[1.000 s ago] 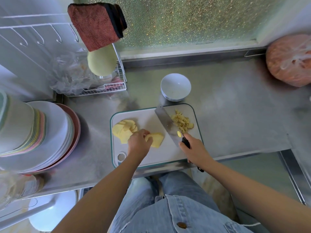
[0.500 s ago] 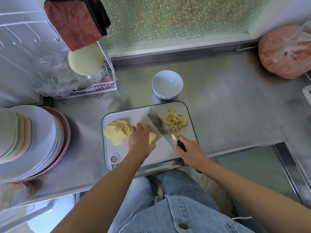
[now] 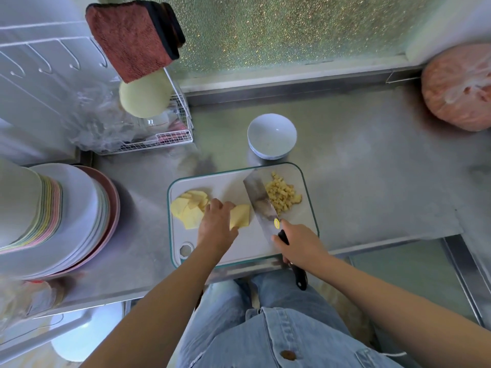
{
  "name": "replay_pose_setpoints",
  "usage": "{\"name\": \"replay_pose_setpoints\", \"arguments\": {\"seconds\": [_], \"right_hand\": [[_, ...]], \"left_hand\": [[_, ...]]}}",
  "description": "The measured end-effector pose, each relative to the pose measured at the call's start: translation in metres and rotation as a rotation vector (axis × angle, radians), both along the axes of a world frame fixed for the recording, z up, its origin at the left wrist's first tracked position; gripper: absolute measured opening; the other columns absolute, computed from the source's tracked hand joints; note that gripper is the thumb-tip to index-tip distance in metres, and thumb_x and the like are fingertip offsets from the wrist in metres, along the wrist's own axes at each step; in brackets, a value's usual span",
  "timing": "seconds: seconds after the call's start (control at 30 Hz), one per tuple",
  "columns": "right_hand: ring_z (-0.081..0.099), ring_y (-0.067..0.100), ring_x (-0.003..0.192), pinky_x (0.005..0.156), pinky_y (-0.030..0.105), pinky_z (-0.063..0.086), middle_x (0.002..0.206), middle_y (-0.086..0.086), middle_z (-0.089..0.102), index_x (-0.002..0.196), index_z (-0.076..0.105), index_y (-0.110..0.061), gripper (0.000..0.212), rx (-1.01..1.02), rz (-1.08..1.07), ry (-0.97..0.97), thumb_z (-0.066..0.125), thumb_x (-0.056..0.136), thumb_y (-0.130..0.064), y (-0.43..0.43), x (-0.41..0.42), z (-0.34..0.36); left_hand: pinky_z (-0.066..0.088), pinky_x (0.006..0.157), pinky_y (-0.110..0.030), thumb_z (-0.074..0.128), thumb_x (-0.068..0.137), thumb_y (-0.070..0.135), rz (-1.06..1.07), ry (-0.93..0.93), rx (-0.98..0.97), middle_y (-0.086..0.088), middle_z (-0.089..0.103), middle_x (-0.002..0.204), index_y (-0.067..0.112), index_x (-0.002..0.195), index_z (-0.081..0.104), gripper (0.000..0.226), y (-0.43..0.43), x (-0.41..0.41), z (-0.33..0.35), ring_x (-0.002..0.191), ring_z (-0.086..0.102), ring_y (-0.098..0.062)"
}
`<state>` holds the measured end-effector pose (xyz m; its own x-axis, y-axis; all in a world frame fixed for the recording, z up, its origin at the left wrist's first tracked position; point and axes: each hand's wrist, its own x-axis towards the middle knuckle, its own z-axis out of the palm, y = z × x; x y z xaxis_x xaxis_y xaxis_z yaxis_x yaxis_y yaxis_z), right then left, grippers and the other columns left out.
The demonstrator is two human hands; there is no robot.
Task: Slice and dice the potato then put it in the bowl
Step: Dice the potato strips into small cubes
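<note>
A white cutting board (image 3: 233,181) with a green rim lies on the steel counter. Yellow potato slices (image 3: 188,208) are piled at its left. My left hand (image 3: 216,224) rests on a small stack of slices (image 3: 240,216) at the board's middle, fingers curled over it. My right hand (image 3: 300,243) grips the black handle of a cleaver (image 3: 259,200), whose blade lies on the board between the stack and a heap of diced potato (image 3: 283,196) at the right. Just behind the board stands a white bowl (image 3: 272,135), which looks empty.
A tall stack of plates (image 3: 61,221) fills the left counter. A wire rack (image 3: 159,139) with plastic bags and a red cloth (image 3: 132,35) stands at the back left. A pink bagged bundle (image 3: 459,88) sits at the far right. The counter edge drops off by my knees.
My left hand has drawn a small stack of slices toward the board's middle, away from the pile. The cleaver stays beside the diced heap; my head has shifted slightly.
</note>
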<state>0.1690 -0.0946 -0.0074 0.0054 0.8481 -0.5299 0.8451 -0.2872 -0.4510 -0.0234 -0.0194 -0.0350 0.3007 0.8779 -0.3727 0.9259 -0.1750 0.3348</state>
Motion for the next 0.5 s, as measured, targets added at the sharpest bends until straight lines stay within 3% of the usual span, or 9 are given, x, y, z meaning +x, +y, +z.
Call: {"name": "replay_pose_setpoints", "arguments": {"seconds": [0.23, 0.4, 0.5], "right_hand": [[0.057, 0.023, 0.057, 0.058, 0.04, 0.047, 0.062, 0.007, 0.061, 0.081, 0.045, -0.011, 0.019, 0.057, 0.012, 0.0, 0.042, 0.093, -0.026, 0.0, -0.01, 0.002], [0.038, 0.013, 0.05, 0.046, 0.028, 0.021, 0.057, -0.001, 0.043, 0.076, 0.039, -0.013, 0.02, 0.084, 0.017, -0.05, 0.045, 0.092, -0.023, -0.001, -0.008, 0.009], [0.033, 0.012, 0.051, 0.046, 0.027, 0.017, 0.058, -0.003, 0.038, 0.073, 0.033, -0.016, 0.022, 0.082, 0.029, -0.103, 0.047, 0.089, -0.021, 0.001, -0.013, 0.01]], "left_hand": [[0.045, 0.088, -0.031, 0.063, 0.09, 0.034, -0.003, 0.003, 0.02, -0.007, 0.046, 0.124, 0.015, 0.131, 0.046, 0.049, -0.002, 0.011, 0.001, 0.11, 0.052, -0.024], [0.044, 0.087, -0.03, 0.057, 0.093, 0.038, -0.076, 0.074, 0.064, -0.007, 0.047, 0.121, 0.011, 0.128, 0.048, 0.045, -0.005, 0.018, -0.002, 0.11, 0.052, -0.024], [0.047, 0.082, -0.032, 0.052, 0.095, 0.041, -0.124, 0.11, 0.084, -0.008, 0.048, 0.118, 0.01, 0.125, 0.05, 0.043, -0.006, 0.018, -0.003, 0.107, 0.052, -0.025]]}}
